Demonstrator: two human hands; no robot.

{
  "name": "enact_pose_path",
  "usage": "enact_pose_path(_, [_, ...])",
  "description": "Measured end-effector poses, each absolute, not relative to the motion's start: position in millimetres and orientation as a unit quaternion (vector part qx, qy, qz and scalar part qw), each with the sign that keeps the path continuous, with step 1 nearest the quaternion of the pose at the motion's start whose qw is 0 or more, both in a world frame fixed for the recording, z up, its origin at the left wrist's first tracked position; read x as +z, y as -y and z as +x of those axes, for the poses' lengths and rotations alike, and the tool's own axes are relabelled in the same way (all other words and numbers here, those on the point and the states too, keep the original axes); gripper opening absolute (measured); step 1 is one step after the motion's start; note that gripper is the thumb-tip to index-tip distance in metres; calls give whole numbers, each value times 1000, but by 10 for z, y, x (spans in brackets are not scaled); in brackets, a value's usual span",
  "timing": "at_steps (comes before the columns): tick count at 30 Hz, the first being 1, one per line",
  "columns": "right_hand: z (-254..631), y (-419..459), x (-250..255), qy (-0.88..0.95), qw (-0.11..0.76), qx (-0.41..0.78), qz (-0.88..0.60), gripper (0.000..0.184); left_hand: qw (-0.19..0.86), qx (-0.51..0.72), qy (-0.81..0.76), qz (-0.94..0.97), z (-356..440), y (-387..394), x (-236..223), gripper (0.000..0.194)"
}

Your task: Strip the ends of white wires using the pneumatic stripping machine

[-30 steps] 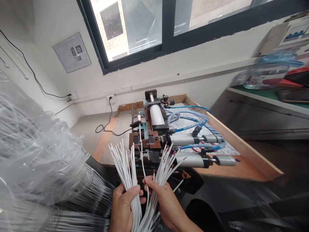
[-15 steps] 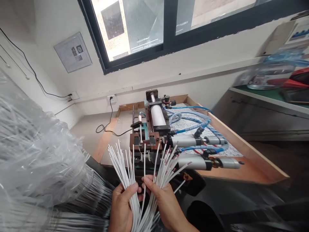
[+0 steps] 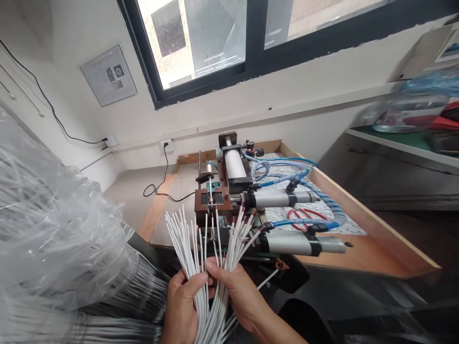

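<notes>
My left hand [image 3: 183, 305] is closed around a fanned bundle of white cables [image 3: 181, 246], whose tips look white. My right hand [image 3: 241, 292] grips a second bundle of white cables [image 3: 229, 282], several with reddish inner wire showing at the tips. Thumb and fingertips of both hands nearly meet between the bundles. One or two single cables [image 3: 218, 246] rise from the right fingers toward the jaws of a pneumatic machine [image 3: 211, 198]. Its brown jaw blocks sit close together; the exact contact with the cable ends is hard to make out.
The machine stands in a wooden-edged tray [image 3: 387, 239] with blue air hoses [image 3: 333, 210] on the right. Plastic-wrapped cable bundles [image 3: 118, 282] are piled at the left. A green-topped shelf [image 3: 405, 138] holds a plastic container. A window [image 3: 211, 43] is above.
The machine's jaw blocks have come together and its right-hand cylinder rods have shifted. My right hand and its cables have moved slightly left, nearer the left bundle.
</notes>
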State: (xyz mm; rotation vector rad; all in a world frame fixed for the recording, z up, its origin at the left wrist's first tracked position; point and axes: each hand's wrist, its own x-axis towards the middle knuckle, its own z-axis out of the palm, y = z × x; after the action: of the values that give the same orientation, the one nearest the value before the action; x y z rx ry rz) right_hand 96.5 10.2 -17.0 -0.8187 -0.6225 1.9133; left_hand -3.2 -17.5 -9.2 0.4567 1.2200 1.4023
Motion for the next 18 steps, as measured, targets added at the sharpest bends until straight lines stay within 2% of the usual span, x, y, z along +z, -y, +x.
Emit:
enact_pose_path(4, [967, -61, -212, 279, 518, 728, -353, 20, 580, 610, -506, 188, -58, 153, -96, 7])
enact_pose_path(9, [998, -98, -289, 283, 542, 665, -430, 19, 551, 619, -540, 150, -83, 121, -60, 6])
enact_pose_path(14, [986, -162, -230, 248, 553, 675, -419, 22, 542, 632, -534, 149, -92, 93, -3, 9])
enact_pose_path(18, [982, -116, -190, 295, 502, 727, -365, 16, 570, 628, -505, 162, -71, 75, 0, 14])
